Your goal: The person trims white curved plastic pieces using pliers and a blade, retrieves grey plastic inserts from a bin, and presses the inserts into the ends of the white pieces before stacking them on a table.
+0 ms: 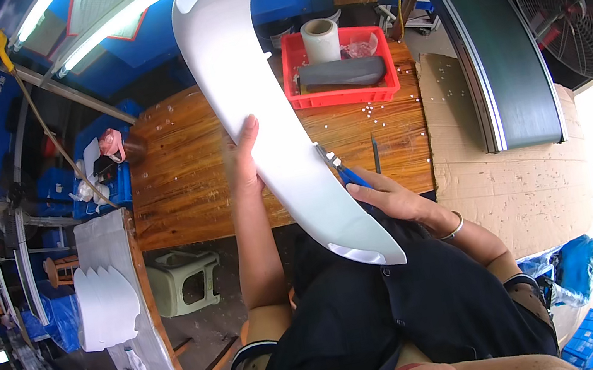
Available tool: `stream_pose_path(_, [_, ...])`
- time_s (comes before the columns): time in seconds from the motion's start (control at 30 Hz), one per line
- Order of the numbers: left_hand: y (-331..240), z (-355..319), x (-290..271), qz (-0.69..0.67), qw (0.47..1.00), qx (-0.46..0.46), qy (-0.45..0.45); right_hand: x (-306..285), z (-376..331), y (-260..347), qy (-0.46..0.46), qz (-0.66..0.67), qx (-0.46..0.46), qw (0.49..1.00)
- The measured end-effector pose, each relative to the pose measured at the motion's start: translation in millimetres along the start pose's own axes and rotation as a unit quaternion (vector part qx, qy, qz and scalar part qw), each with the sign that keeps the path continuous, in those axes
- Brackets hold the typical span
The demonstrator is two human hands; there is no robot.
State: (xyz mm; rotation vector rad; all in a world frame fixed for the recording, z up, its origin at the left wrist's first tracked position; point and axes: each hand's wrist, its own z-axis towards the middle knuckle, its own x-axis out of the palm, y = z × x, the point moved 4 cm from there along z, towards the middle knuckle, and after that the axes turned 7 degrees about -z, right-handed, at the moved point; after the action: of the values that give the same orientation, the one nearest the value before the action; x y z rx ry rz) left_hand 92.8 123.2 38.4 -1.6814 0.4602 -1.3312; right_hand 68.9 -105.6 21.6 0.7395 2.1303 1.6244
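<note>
"Silver panel [264,108] slants between your two hands, long and curved, its upper end away from you and its lower end in front of your dark top. How are you holding it?"

"By its left edge. Your left hand [246,163] grips there, thumb on the pale face, fingers hidden behind it."

"And your right hand [389,197]?"

"Off the panel's other edge, lower down and nearer you. It's curled around the blue-handled cutters [351,176], thumb along the grip. Their metal tip comes up to the panel's right edge."

"Are you biting into that edge?"

"Can't tell; your tip is too small to see whether it closes on anything."

"What's around you?"

"Behind the panel you have the wooden bench [179,189]. To the panel's right, on the far part, is a red tray [345,98] with a pale roll [321,40] and a gray block [342,73]. White bits [372,113] lie scattered near it, and a thin dark stick [376,152] lies just beyond your right hand."
</note>
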Motion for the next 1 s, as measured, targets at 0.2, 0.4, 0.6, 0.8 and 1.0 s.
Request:
stream_pose_path(0.2, [-7,-4,-3,0.014,0.999,0.024,-0.016,1,-3,7,0.007,-0.054,0.035,0.998])
stream_pose_path(0.4, [-10,-5,-6,0.024,0.999,0.033,-0.007,2,4,-1,0.018,-0.064,0.029,0.997])
stream_pose_path(0.6, [-7,-5,-8,0.036,0.999,0.025,-0.002,1,3,3,0.012,-0.079,0.025,0.996])
stream_pose_path(0.8, [-5,-6,-5,0.033,0.999,0.026,0.002,4,-2,9,-0.005,-0.108,0.062,0.992])
stream_pose_path(1.0, [-5,-7,-5,0.058,0.997,0.051,-0.001,3,-5,18,0.006,-0.157,0.099,0.983])
